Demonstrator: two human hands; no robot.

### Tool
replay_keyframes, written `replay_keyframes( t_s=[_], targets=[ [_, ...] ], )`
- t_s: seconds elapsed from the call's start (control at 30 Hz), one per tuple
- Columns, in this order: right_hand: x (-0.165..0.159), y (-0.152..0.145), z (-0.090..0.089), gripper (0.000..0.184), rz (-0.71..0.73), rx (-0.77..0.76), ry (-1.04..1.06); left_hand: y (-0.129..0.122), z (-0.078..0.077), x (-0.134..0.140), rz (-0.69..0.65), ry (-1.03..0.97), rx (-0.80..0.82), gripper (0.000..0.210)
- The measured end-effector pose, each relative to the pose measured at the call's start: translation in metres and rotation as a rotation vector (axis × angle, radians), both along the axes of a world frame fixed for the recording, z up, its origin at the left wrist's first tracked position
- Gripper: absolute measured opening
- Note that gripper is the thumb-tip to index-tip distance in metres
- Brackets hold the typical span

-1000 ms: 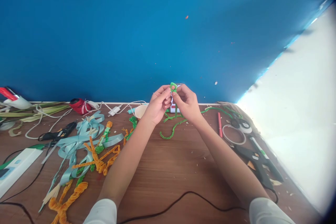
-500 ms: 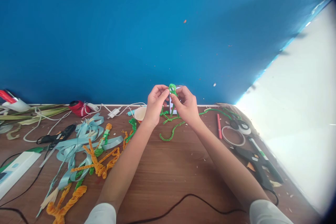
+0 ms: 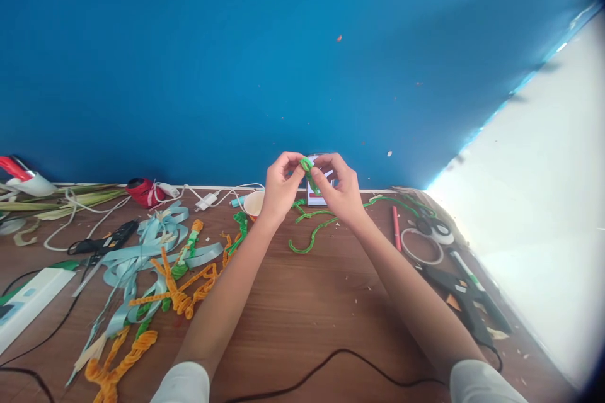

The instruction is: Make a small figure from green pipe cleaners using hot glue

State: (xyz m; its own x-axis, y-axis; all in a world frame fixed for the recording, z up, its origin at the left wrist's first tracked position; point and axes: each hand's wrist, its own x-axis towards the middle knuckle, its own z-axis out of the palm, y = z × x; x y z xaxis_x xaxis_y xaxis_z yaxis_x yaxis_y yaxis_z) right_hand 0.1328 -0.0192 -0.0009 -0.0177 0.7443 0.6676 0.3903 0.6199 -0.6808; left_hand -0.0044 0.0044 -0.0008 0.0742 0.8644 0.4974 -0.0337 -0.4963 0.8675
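I have a little green loop (image 3: 307, 162) up between my two hands, above the far side of the table (image 3: 302, 308) and in front of the phone (image 3: 323, 199). My left hand (image 3: 283, 187) pinches one side of it with the thumb and finger tips. My right hand (image 3: 339, 187) pinches the other side, a bit lower. Each grip is almost closed, with just the thin fuzzy stuff in it. My finger tips cover part of the loop and it looks tiny from here, so I can't be sure where each twist starts or ends. It looks like fuzzy wire, so I think it weighs next to nothing. It should be soft on the outside and a bit stiff inside, so it would bend easily and keep its bend. The fuzz should stop it sliding away. I don't think it would snap, but a hard squeeze could squash the round hole flat. The best place to hold is low down, where the ring meets its tail. The green string (image 3: 311, 244) lying on the table looks just as soft and bendy.
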Motion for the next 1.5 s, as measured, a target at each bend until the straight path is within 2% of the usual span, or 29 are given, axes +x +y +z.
replay_keyframes(
  t_s=[0.27,0.37,0.5,0.67,0.73,0.83,0.97,1.2,1.33,1.5],
  targets=[
    [0.008,0.003,0.002,0.017,-0.076,0.062,-0.164,0.001,0.001,-0.002,0.006,0.068,0.030,0.019],
    [0.010,0.002,0.003,0.010,-0.088,0.075,-0.221,-0.002,0.005,-0.005,0.083,0.195,0.082,0.012],
    [0.008,-0.001,0.004,0.007,-0.079,0.070,-0.175,-0.010,0.009,-0.004,0.186,0.351,0.146,0.008],
    [0.005,0.003,-0.002,0.005,-0.078,-0.043,-0.081,-0.016,0.005,0.004,0.270,0.483,0.216,0.011],
    [0.006,0.006,-0.003,0.005,-0.071,-0.103,-0.025,-0.015,0.003,0.006,0.239,0.461,0.194,0.011],
    [0.009,0.008,-0.001,0.005,-0.041,-0.161,0.059,-0.011,0.000,0.008,0.101,0.327,0.091,0.006],
    [0.011,0.006,0.003,0.005,-0.031,-0.142,0.116,-0.005,-0.005,0.009,-0.022,0.199,0.000,0.011],
    [0.010,0.008,-0.002,0.004,0.049,-0.149,0.234,-0.003,-0.008,0.007,-0.040,0.119,0.061,0.012],
    [0.009,0.008,-0.003,0.008,0.091,-0.155,0.290,-0.003,-0.006,0.007,-0.005,0.076,0.082,0.014],
    [0.003,0.005,-0.005,0.014,0.025,-0.117,0.328,-0.005,-0.007,0.011,0.004,-0.009,0.031,0.020]
  ],
)
